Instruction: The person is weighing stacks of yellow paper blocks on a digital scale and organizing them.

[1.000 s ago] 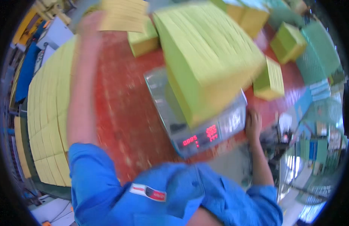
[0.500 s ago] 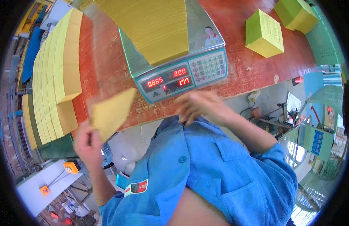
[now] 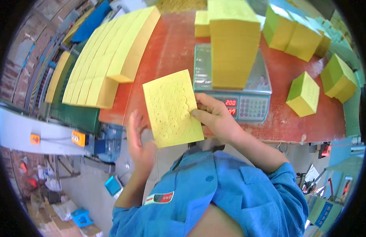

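A thin yellow sheet point(image 3: 172, 108), embossed with a pattern of small rings, is pinched at its right edge by the right hand point(image 3: 213, 117), whose grip is closed on it with thumb above and fingers behind. The sheet is held tilted in the air, just in front of the near edge of the red surface point(image 3: 167, 51). The left hand point(image 3: 139, 144) is seen below and behind the sheet's lower left corner, its fingers spread and its grip open; whether the sheet is touched by it cannot be told.

Just beyond the right hand a grey weighing scale point(image 3: 230, 85) is set on the surface, with red lit digits and a keypad on its front panel. A tall stack of yellow sheets point(image 3: 233, 43) is stood on its platform. A long row of yellow bundles point(image 3: 108, 59) is laid along the left side of the surface. Yellow-green blocks point(image 3: 303, 94) are scattered well apart on the right. A small red and white label point(image 3: 159, 197) is sewn to the blue jacket point(image 3: 238, 189).
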Action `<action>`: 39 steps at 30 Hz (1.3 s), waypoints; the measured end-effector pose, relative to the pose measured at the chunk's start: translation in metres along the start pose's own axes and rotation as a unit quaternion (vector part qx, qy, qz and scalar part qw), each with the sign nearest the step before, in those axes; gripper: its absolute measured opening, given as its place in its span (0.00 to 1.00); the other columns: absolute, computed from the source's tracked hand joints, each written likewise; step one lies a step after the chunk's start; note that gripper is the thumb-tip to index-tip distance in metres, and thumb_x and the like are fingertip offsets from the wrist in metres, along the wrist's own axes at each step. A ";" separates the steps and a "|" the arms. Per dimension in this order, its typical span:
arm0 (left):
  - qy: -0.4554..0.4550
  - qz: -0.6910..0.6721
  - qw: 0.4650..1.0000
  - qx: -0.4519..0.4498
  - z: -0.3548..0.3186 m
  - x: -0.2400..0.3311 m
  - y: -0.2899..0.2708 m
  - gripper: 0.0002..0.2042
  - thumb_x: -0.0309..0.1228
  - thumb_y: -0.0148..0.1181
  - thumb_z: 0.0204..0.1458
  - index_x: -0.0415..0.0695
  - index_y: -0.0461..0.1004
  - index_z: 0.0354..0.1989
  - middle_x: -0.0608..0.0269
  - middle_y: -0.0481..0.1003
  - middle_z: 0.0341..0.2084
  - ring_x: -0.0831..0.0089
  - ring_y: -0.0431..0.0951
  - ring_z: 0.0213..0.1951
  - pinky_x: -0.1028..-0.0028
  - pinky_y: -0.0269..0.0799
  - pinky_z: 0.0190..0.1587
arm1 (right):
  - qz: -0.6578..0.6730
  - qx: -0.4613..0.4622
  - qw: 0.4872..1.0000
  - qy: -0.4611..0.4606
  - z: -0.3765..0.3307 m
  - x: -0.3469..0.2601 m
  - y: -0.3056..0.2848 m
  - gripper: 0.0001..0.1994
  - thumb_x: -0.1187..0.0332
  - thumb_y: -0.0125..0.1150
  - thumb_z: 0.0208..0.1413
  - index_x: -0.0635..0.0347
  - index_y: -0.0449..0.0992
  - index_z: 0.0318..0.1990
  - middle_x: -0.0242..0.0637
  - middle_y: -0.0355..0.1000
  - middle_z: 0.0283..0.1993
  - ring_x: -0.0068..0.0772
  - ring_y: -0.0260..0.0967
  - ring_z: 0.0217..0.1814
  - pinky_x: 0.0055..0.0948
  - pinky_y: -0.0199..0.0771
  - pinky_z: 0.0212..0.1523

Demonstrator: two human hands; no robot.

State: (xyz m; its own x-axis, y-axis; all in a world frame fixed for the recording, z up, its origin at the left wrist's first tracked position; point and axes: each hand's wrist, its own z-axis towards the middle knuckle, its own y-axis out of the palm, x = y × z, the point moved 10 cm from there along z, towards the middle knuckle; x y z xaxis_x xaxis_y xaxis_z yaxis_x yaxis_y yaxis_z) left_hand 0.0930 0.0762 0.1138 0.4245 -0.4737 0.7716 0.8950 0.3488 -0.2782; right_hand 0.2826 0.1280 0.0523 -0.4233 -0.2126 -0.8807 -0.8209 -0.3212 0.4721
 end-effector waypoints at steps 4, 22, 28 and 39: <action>-0.375 -0.449 0.805 -0.100 0.024 -0.047 0.057 0.18 0.34 0.55 0.59 0.34 0.71 0.52 0.57 0.77 0.45 0.72 0.78 0.45 0.72 0.74 0.44 | -0.058 -0.002 0.994 -0.096 0.002 -0.063 0.001 0.20 0.78 0.50 0.60 0.66 0.64 0.61 0.37 0.73 0.51 0.24 0.70 0.52 0.26 0.70 0.52; -0.193 -0.168 0.892 -0.372 0.276 0.011 0.279 0.11 0.38 0.57 0.55 0.47 0.73 0.23 0.65 0.75 0.18 0.76 0.72 0.18 0.76 0.65 0.22 | -0.310 0.317 0.883 -0.153 0.068 -0.290 -0.175 0.14 0.70 0.66 0.50 0.65 0.79 0.44 0.29 0.70 0.26 0.18 0.63 0.24 0.20 0.59 0.22; -0.200 -0.158 0.898 -0.358 0.265 -0.008 0.278 0.12 0.38 0.56 0.55 0.47 0.71 0.21 0.66 0.73 0.16 0.75 0.70 0.16 0.75 0.62 0.19 | -0.312 0.345 0.874 -0.140 0.060 -0.276 -0.163 0.11 0.71 0.65 0.50 0.64 0.80 0.41 0.29 0.69 0.25 0.18 0.61 0.23 0.21 0.58 0.21; -0.165 -0.134 0.906 -0.366 0.249 -0.003 0.283 0.11 0.41 0.56 0.57 0.49 0.72 0.26 0.70 0.71 0.17 0.78 0.69 0.17 0.76 0.61 0.21 | -0.429 0.389 0.789 -0.204 0.056 -0.279 -0.184 0.14 0.66 0.65 0.47 0.62 0.81 0.41 0.38 0.77 0.33 0.31 0.72 0.32 0.29 0.71 0.33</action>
State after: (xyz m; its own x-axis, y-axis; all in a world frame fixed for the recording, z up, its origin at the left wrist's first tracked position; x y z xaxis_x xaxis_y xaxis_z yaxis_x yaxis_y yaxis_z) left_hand 0.3109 0.3777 0.1746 0.2227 -0.1524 0.9629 0.8626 -0.4295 -0.2675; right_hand 0.5304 0.2984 0.2086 0.4594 0.1406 -0.8770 -0.7914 0.5130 -0.3323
